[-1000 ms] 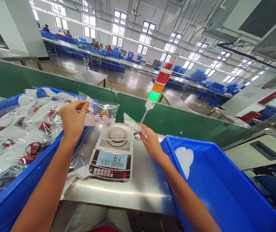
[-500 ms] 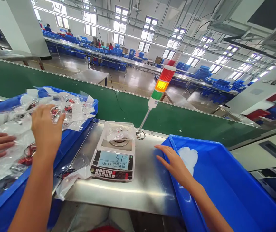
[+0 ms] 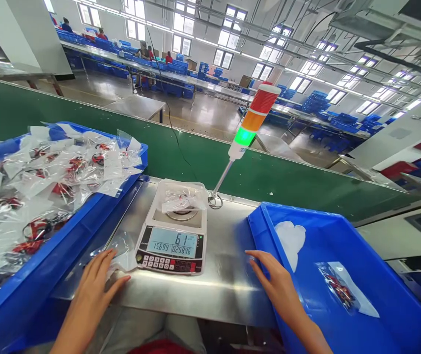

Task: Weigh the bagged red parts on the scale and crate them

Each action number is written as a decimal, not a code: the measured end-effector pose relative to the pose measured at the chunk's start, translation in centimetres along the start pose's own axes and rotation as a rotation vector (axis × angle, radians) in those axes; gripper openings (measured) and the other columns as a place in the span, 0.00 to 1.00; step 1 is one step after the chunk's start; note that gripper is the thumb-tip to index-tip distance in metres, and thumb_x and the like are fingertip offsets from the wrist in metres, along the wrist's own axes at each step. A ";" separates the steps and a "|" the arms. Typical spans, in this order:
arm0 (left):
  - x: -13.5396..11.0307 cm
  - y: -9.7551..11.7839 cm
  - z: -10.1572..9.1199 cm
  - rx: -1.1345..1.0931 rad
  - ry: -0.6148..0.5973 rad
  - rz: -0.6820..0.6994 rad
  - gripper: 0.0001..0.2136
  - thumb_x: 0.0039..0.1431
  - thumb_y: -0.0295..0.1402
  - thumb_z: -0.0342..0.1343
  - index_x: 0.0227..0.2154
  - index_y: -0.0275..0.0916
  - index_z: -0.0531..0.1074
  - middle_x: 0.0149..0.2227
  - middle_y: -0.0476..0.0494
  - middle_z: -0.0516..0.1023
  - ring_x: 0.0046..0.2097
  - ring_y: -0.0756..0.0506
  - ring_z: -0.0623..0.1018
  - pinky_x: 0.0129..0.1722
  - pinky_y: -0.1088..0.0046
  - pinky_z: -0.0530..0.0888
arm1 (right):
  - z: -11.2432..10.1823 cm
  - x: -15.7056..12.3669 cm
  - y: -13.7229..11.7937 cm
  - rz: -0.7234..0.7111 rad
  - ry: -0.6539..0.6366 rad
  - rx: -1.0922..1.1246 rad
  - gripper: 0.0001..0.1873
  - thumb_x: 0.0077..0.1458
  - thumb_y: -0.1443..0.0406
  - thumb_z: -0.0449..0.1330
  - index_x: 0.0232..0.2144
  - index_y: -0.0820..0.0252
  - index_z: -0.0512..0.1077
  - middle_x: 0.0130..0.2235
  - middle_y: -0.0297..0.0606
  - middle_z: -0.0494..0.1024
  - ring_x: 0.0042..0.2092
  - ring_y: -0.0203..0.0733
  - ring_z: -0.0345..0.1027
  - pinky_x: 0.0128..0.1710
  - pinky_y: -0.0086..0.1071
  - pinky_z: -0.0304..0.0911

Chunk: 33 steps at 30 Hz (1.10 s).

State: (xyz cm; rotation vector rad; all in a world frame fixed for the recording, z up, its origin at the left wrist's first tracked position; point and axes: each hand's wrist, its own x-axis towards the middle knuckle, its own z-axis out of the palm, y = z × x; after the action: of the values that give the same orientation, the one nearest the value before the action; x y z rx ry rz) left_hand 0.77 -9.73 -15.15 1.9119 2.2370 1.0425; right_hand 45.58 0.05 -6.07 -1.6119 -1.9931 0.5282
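My left hand (image 3: 93, 291) lies with fingers stretched and thumb apart over a clear plastic bag (image 3: 124, 250) on the metal table, left of the scale. The hand covers much of this bag. My right hand (image 3: 279, 286) is open beside the left wall of the right blue bin (image 3: 357, 295), with nothing in its fingers. Between the hands stands a counting scale (image 3: 171, 248), its display showing 61. On its tray rests a clear bag (image 3: 182, 199) with something small inside. A bag of red and dark parts (image 3: 339, 287) lies in the right bin.
A blue bin (image 3: 96, 209) heaped with bagged red and black wires (image 3: 33, 231) stands at left. Behind the scale rises a signal tower (image 3: 250, 123) lit green. A green partition (image 3: 181, 147) runs along the table's back. White patch (image 3: 290, 243) inside the right bin.
My left hand has come down from the left bin to the bag by the scale. Another hand at far left is gone. A bag now lies in the right bin. Amber light turned green; 51 became 61.
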 end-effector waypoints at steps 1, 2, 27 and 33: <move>-0.3 -0.5 0.2 0.003 -0.008 0.012 0.27 0.67 0.58 0.47 0.56 0.44 0.69 0.55 0.35 0.77 0.57 0.29 0.77 0.57 0.46 0.76 | -0.7 0.3 0.6 0.029 0.071 -0.026 0.23 0.67 0.47 0.52 0.48 0.50 0.79 0.51 0.41 0.83 0.55 0.53 0.76 0.57 0.49 0.71; -0.5 -0.9 0.3 0.004 -0.011 0.019 0.27 0.67 0.57 0.47 0.57 0.43 0.69 0.55 0.34 0.77 0.57 0.28 0.77 0.57 0.45 0.76 | -1.7 0.6 1.6 0.073 0.170 -0.071 0.25 0.66 0.45 0.51 0.50 0.52 0.78 0.52 0.43 0.83 0.56 0.55 0.75 0.58 0.51 0.70; 17.8 16.8 4.2 -0.127 -0.106 0.407 0.13 0.69 0.27 0.51 0.53 0.36 0.74 0.56 0.35 0.76 0.64 0.36 0.69 0.61 0.52 0.75 | -5.6 -11.9 19.8 0.754 0.406 -0.613 0.48 0.60 0.37 0.40 0.67 0.64 0.63 0.65 0.68 0.66 0.66 0.85 0.57 0.54 0.76 0.62; 18.7 16.9 4.2 -0.055 -0.209 0.312 0.09 0.66 0.25 0.53 0.45 0.37 0.76 0.51 0.35 0.78 0.55 0.36 0.75 0.52 0.59 0.77 | -6.4 -10.8 19.1 0.859 0.286 -0.490 0.49 0.61 0.40 0.34 0.61 0.70 0.70 0.50 0.69 0.78 0.55 0.82 0.71 0.47 0.70 0.67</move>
State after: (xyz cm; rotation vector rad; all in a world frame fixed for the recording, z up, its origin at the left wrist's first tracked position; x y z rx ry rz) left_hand 12.59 9.21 -2.72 2.2767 1.8238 0.8694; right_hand 66.04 -6.44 -14.00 -2.6716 -1.1951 0.0660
